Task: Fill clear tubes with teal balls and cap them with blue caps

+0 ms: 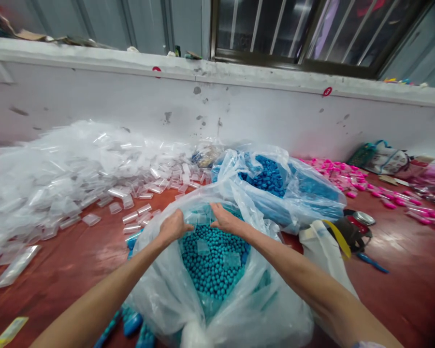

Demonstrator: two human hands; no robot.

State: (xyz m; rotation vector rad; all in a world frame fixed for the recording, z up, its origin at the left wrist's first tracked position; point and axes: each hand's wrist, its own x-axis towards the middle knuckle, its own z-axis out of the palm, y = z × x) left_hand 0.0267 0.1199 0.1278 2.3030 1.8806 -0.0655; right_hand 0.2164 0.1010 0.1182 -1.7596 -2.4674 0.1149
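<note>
A large clear plastic bag (166,295) stands open at the centre, filled with small teal beads (217,270). Several clear flat plastic pieces (232,260) lie on top of them. My left hand (174,226) is over the left part of the bag's mouth, thumb and fingers apart, close to some clear pieces. Opposite it, my right hand (225,220) reaches over the far part of the mouth, its thumb and fingers also spread. Nothing shows clearly in either hand.
A big heap of clear plastic pieces (83,169) covers the left side. Behind the centre lies a bag of blue pieces (268,176). Pink pieces (340,174) spread along the wall (261,116). A dark container with a metal lid (364,218) sits on the red floor (402,270) at right.
</note>
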